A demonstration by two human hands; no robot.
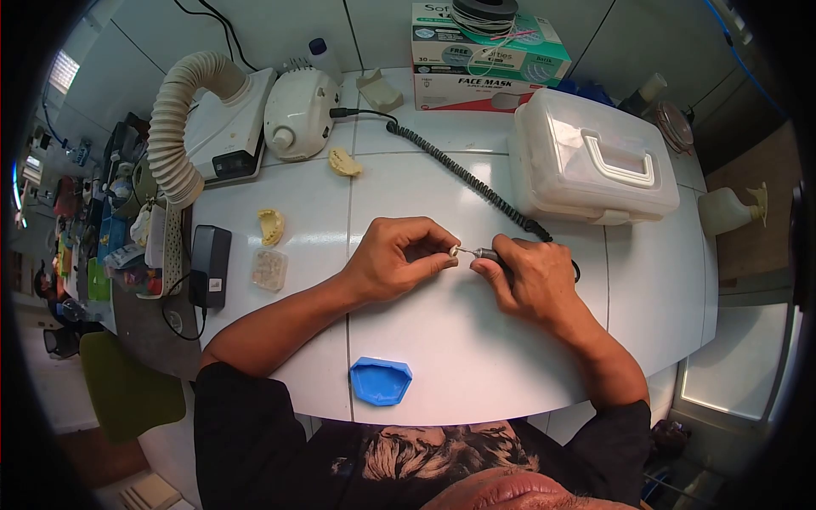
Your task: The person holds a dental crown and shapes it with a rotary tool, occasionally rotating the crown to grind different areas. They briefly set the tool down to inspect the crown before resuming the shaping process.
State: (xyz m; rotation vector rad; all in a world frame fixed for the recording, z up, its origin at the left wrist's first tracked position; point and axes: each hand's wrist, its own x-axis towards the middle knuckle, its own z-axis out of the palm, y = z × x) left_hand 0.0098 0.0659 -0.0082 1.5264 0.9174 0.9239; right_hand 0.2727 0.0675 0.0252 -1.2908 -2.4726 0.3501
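Observation:
Between the thumb and forefinger of my left hand (398, 262) is a small whitish piece (455, 252), too small to make out exactly. My right hand (537, 276) is closed around a rotary handpiece (491, 255), its thin bur pointing left at the piece and touching or almost touching it. From the handpiece a black coiled cord (459, 170) runs to the white control unit (299, 115). Two yellowish plaster dental models (344, 162) lie beyond and left of my left hand. A small clear box (269, 269) sits by the nearer model.
Near the table's front edge lies a blue hexagonal tray (381, 364). A dust extractor with a ribbed hose (170, 119) stands at back left, near a black power adapter (209, 268). Face mask boxes (476, 85) and a white carry case (586, 161) occupy the back right.

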